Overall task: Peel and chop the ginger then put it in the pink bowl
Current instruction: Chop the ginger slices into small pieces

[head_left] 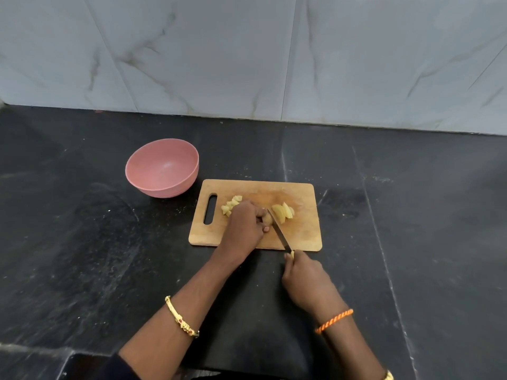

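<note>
A wooden cutting board point(301, 231) lies on the black counter. My left hand point(245, 223) presses a piece of ginger point(267, 220) down on the board. My right hand point(304, 278) grips the handle of a knife point(279, 231), whose blade rests against the ginger piece beside my left fingers. Pale yellow ginger slices point(284, 212) lie just right of the blade. A small heap of chopped ginger point(231, 205) sits behind my left hand, near the board's handle slot. The pink bowl point(162, 168) stands upright left of the board, with nothing visible inside.
The black stone counter point(82, 242) stretches to both sides. A grey marble-tiled wall point(247, 56) rises behind it. The counter's front edge shows at the lower left.
</note>
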